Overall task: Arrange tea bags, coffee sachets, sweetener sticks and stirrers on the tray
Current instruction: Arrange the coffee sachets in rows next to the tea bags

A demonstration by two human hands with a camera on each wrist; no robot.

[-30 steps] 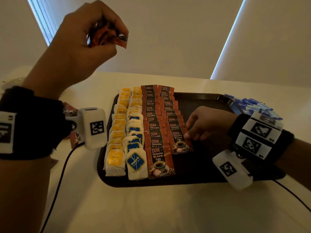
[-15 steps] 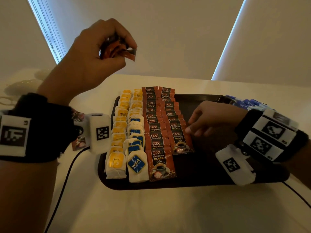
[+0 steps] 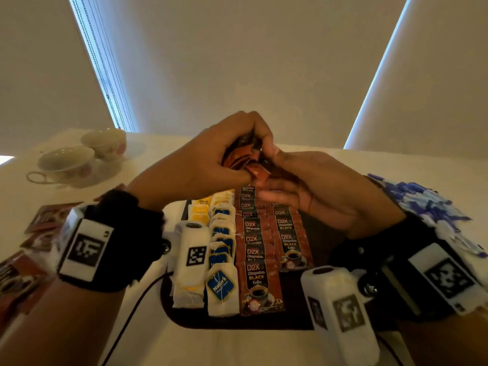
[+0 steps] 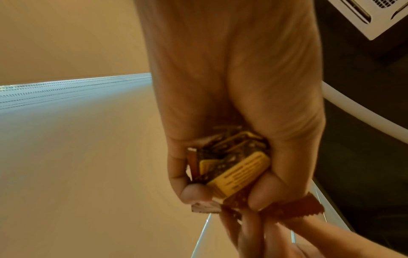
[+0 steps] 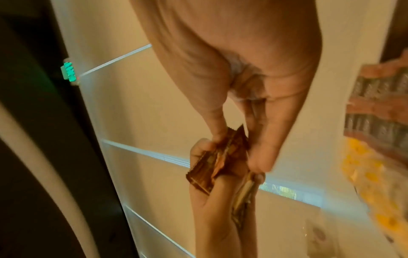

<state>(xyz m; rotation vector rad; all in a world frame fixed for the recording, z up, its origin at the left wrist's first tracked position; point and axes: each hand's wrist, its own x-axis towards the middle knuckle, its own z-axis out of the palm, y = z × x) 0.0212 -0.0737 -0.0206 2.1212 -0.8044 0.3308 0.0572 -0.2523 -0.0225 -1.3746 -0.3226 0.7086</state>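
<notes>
My left hand [image 3: 211, 159] hovers over the far part of the dark tray [image 3: 290, 322] and grips a bundle of red-brown coffee sachets [image 3: 237, 157] [image 4: 234, 167]. My right hand [image 3: 311, 186] meets it from the right, and its thumb and finger pinch one coffee sachet [image 3: 257, 173] [image 5: 237, 139] at the bundle's edge. On the tray lie a row of yellow tea bags [image 3: 200, 207], a row of blue tea bags [image 3: 220, 283] and two rows of coffee sachets [image 3: 254, 276]. Blue sweetener sticks [image 3: 427, 207] are heaped right of the tray. No stirrers show.
Two teacups on saucers [image 3: 66, 159] stand at the table's far left. Loose coffee sachets [image 3: 45, 220] lie on the table left of the tray. A black cable [image 3: 132, 313] runs from my left wrist across the near table. Window blinds hang behind.
My left hand came down and rightward with the bundle to above the tray. My right hand rose from the second coffee row and took hold of a sachet at the bundle.
</notes>
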